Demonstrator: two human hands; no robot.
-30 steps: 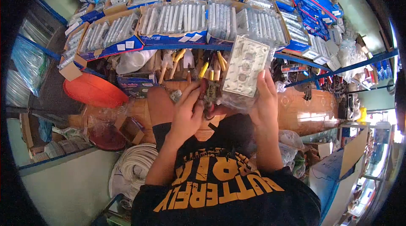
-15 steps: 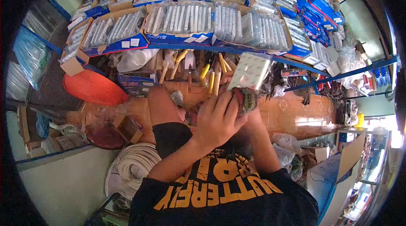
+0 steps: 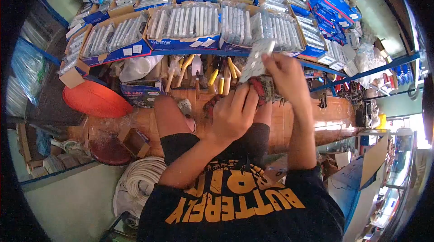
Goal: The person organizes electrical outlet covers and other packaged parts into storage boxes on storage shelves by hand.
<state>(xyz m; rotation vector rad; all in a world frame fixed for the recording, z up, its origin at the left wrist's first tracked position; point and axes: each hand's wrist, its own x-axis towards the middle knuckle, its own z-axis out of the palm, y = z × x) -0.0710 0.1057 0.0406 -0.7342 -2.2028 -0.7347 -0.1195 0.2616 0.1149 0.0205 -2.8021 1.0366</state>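
Note:
My left hand (image 3: 233,117) is closed around a bunched red and dark patterned cloth (image 3: 267,89), which presses against the lower end of a white plate (image 3: 257,63). The plate is flat with rows of small marks or cutouts and stands tilted in front of the shelf edge. At its upper right edge, my right hand (image 3: 287,77) pinches it between thumb and fingers. Folds of the cloth also hang out on the left side of my left hand. The plate's lower end is hidden behind cloth and fingers.
Blue cardboard boxes (image 3: 183,45) packed with plastic-wrapped plates line the shelf ahead. Wooden and yellow tool handles (image 3: 213,77) stand beneath it. An orange-red round basin (image 3: 97,99) is at left, a coil of white hose (image 3: 141,176) lower left, and an open carton (image 3: 352,178) at right.
My right hand has come up from under the cloth to the plate's upper right edge. The plate has turned and shows narrower. My left hand stays on the cloth.

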